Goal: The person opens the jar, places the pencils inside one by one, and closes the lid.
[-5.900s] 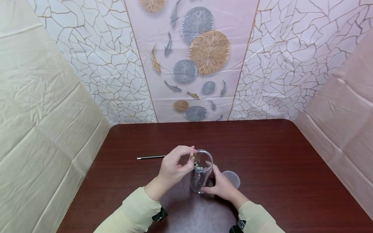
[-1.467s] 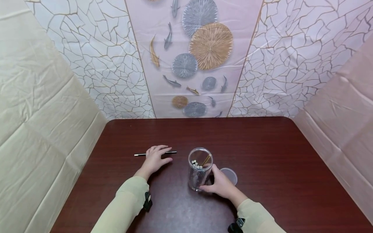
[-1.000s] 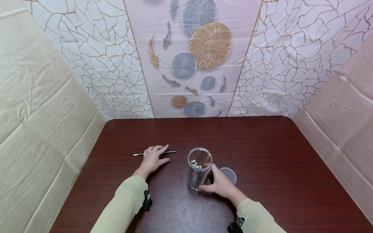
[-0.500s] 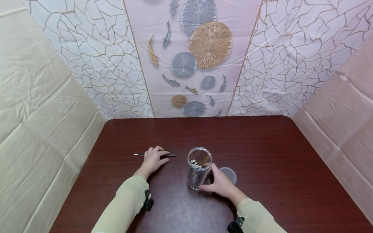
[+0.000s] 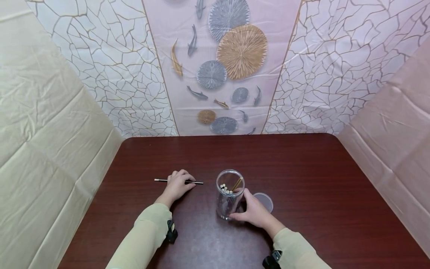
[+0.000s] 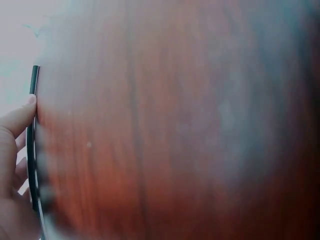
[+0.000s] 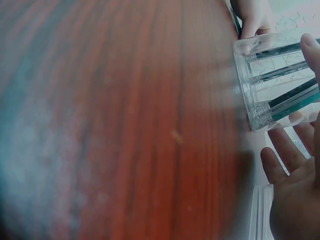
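Observation:
A black pencil [image 5: 162, 180] with a white end lies across the table at centre left. My left hand [image 5: 176, 186] pinches it, with the thumb pressed along the pencil [image 6: 33, 165] and the fingers behind it in the left wrist view. Upright to the right stands a clear jar [image 5: 226, 205], its top uncovered. Inside are several pencils with white ends, and a gold-coloured pencil [image 5: 237, 184] leans at the jar's right side. My right hand [image 5: 254, 212] grips the lower right side of the jar. In the right wrist view, dark pencils [image 7: 287, 74] show through the jar wall [image 7: 243, 85].
A round, translucent lid [image 5: 264, 202] lies on the table just behind my right hand. The dark reddish-brown table [image 5: 302, 179] reaches back to a patterned cloth backdrop [image 5: 215, 104]. Pale cloth panels rise on both sides.
My left hand has gone from the jar's rim leftward to the black pencil, and its fingers have closed on it. The gold-coloured pencil now leans inside the jar. My right hand stays on the jar.

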The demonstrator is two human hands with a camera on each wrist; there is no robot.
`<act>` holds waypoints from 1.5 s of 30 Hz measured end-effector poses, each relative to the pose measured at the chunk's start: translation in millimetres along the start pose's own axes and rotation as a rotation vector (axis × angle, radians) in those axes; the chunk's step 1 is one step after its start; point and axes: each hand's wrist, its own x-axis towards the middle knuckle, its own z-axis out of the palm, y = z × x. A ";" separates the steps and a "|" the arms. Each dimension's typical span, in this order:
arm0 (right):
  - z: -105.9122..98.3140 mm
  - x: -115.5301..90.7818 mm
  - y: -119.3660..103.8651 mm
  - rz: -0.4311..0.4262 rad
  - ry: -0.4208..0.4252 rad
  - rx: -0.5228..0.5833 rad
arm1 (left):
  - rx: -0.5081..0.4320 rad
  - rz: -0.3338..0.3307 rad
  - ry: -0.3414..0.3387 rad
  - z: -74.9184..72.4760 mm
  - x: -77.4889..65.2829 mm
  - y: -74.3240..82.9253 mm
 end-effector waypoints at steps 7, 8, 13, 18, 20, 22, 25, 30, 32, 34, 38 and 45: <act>-1.4 1.0 -1.8 0.007 -0.004 0.009 | -0.046 0.024 0.048 -1.2 -2.9 2.2; -1.5 1.0 -2.0 0.008 -0.004 0.007 | -0.055 0.029 0.058 -1.6 -3.1 2.7; -1.7 0.6 -3.1 0.014 0.000 0.008 | -0.108 0.045 0.063 -4.2 -3.3 5.4; -1.5 0.0 -3.5 0.018 -0.001 0.023 | -0.191 0.052 0.050 -10.0 -3.5 9.0; -1.6 -0.1 -3.3 0.019 0.000 0.026 | -0.219 0.044 0.062 -13.6 -3.8 11.2; -1.5 -0.1 -3.0 0.018 -0.001 0.025 | -0.248 0.027 0.082 -17.5 -4.6 14.0; -1.5 -0.1 -2.5 0.010 0.001 0.022 | -0.313 -0.004 0.114 -23.9 -6.0 19.4; -1.1 -0.2 -2.0 0.007 0.008 0.012 | -0.469 -0.073 0.144 -32.5 -5.4 29.0; -0.9 -0.3 -2.1 0.006 0.010 0.012 | -0.524 -0.087 0.159 -35.6 -4.5 32.7; -0.8 -0.2 -2.3 0.006 0.009 0.011 | -0.566 -0.083 0.180 -39.2 -3.9 37.3; -0.3 0.0 -2.7 0.007 0.007 0.008 | -0.626 -0.068 0.221 -45.9 -3.9 47.0; 0.2 0.5 -3.8 0.005 0.004 0.014 | -0.763 -0.015 0.289 -65.3 -9.1 75.6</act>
